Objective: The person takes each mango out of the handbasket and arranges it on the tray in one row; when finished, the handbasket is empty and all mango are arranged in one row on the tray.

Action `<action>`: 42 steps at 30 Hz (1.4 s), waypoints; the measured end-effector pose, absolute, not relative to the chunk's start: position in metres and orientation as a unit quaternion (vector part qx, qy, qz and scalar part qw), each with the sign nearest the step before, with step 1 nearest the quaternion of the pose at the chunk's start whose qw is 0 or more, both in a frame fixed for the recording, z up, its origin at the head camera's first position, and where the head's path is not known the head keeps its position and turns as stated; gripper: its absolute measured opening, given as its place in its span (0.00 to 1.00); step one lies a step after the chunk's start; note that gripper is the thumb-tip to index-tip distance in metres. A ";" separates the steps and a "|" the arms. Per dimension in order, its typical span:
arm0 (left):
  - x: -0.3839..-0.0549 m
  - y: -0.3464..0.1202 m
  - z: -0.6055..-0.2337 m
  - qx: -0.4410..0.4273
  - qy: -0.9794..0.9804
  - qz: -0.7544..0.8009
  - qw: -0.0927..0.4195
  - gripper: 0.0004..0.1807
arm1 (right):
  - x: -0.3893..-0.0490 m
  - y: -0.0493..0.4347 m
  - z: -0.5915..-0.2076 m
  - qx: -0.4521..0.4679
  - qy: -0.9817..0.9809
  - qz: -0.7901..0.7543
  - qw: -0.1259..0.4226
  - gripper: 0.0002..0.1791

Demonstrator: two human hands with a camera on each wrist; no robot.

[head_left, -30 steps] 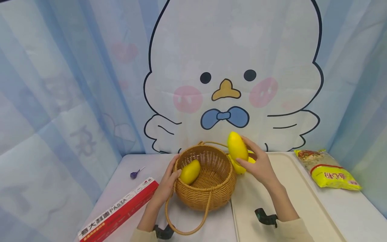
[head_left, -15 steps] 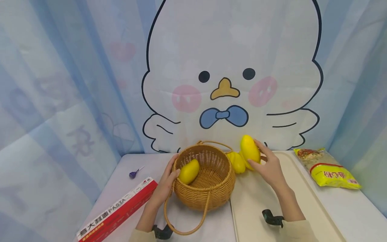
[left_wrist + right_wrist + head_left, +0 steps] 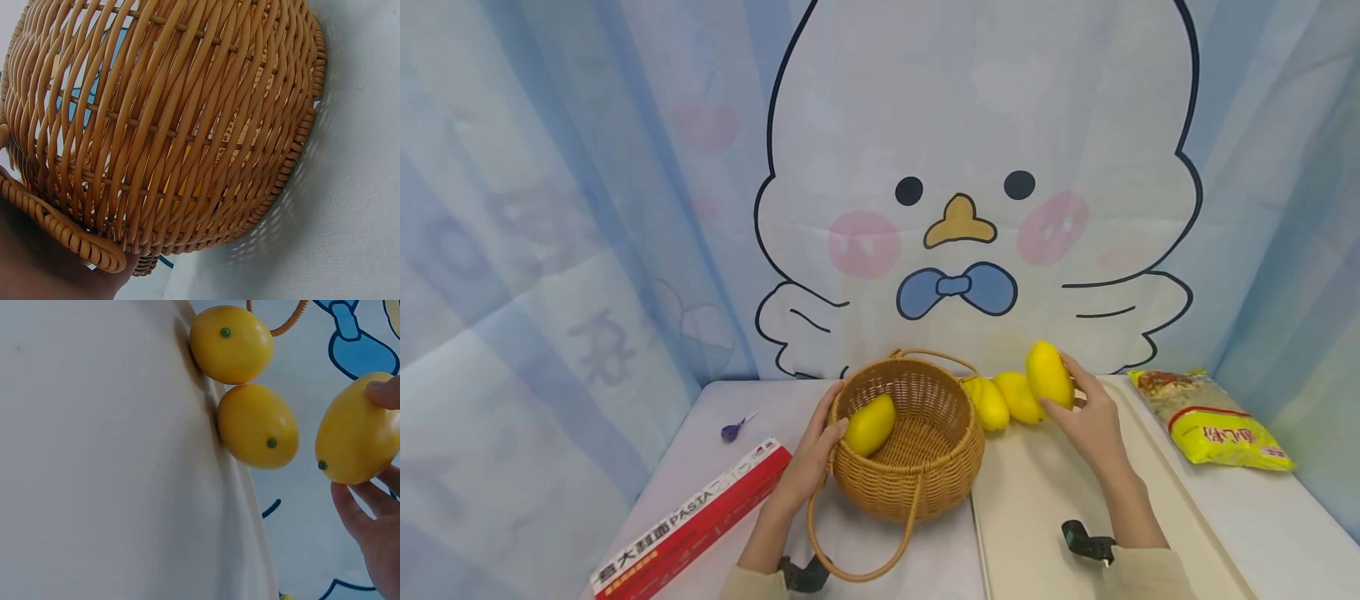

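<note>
A yellow mango (image 3: 1049,376) with a small green stem end is pinched between the thumb and fingers of my right hand (image 3: 1096,425), raised over the far part of the cream tray (image 3: 1037,492). In the right wrist view this held mango (image 3: 353,434) is apart from two others. Those two, a mango (image 3: 988,405) beside the basket and another mango (image 3: 1019,397) to its right, lie on the tray. My left hand (image 3: 808,462) grips the left rim of the round wicker basket (image 3: 910,493), thumb over the edge. Inside the basket, at its left, rests one mango (image 3: 871,426).
A red and white pasta box (image 3: 696,525) lies at the front left, with a purple lollipop (image 3: 731,432) beyond it. At the far right is a yellow-labelled pasta bag (image 3: 1213,421). One basket handle (image 3: 880,575) hangs down toward me. A printed curtain closes off the back.
My right hand has moved right with the mango, away from the basket, uncovering the second mango on the tray. The left hand and the basket have stayed in place.
</note>
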State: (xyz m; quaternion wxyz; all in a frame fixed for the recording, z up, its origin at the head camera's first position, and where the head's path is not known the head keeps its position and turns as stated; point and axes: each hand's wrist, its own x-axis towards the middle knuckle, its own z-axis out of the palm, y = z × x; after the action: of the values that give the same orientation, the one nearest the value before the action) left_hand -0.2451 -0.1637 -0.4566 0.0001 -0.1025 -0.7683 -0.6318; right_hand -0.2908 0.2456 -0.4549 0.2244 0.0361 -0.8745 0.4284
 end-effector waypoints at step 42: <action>-0.246 -0.165 -0.458 -0.108 -0.767 -0.633 -0.003 0.30 | -0.299 0.265 -0.482 -0.100 -0.900 0.420 0.068 0.38</action>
State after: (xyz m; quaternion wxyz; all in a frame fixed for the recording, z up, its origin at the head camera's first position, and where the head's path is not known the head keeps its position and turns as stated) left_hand -0.2464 -0.1646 -0.4580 -0.0025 -0.1078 -0.7668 -0.6327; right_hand -0.2993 0.2648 -0.4822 0.0677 -0.1005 -0.8996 0.4195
